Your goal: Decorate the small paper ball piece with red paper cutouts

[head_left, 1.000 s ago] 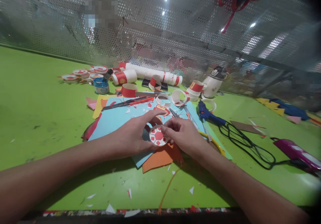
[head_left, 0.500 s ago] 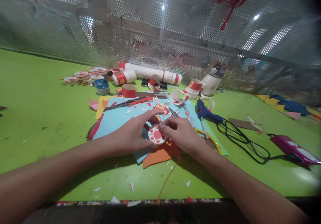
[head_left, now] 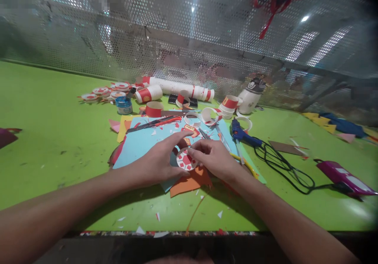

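Observation:
A small round white paper disc (head_left: pixel 185 160) with red patches, like a paper cup's base, is held between my two hands above the colored papers. My left hand (head_left: pixel 161 157) curves round its left side, thumb at the lower rim. The thumb and fingers of my right hand (head_left: pixel 214 155) pinch its right edge, and fingertips press on its face. Beneath lie an orange paper piece (head_left: pixel 190 183) and light-blue paper (head_left: pixel 132 149) with red and white scraps. Yellow-handled scissors (head_left: pixel 246 165) lie partly behind my right hand.
A blue glue gun (head_left: pixel 245 134) with a black cable lies at right, near a purple device (head_left: pixel 344 177). Behind are cut cup rings (head_left: pixel 211 116), a blue paint jar (head_left: pixel 124 105), a stacked-cup tube (head_left: pixel 177 87), a white bottle (head_left: pixel 251 96) and red-white discs (head_left: pixel 101 91).
The view has shifted slightly, so the table things sit a little lower and more to the right at left. Both hands keep nearly the same grip on the disc.

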A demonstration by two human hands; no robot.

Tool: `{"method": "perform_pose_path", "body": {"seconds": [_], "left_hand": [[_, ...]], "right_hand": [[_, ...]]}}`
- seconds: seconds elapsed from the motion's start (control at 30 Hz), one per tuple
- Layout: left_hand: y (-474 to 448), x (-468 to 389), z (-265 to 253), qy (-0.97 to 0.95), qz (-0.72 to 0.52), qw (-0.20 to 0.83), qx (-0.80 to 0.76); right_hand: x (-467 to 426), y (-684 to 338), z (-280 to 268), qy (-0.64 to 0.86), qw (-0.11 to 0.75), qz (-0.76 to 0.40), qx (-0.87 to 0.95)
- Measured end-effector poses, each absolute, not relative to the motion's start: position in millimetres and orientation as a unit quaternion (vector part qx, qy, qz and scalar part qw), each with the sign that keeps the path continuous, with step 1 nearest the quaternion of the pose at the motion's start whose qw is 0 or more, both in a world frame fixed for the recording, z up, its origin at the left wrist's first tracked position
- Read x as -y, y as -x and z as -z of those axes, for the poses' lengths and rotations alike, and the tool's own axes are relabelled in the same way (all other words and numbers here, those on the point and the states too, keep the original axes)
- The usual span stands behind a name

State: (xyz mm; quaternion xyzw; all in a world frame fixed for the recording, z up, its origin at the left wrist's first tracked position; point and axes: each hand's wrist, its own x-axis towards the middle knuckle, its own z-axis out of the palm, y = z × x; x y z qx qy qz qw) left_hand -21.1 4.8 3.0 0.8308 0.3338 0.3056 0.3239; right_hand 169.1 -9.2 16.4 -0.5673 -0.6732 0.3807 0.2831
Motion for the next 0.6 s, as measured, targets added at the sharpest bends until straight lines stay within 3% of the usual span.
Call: {"method": "perform_pose_path", "body": {"seconds": [0.3,0.6], "left_hand": [[20.1,2.1,-5.7,-0.855,-0.320,0.273,-0.302],[20.2,-1.2,-7.9,-0.839,-0.324,0.307,-0.313]], "right_hand": [[11.6,-161.2,-17.3,0.564,0.310,-0.427,0.635],[14.3,-158.8,-20.2,0.539,0.365,-0.514,0.559]]}}
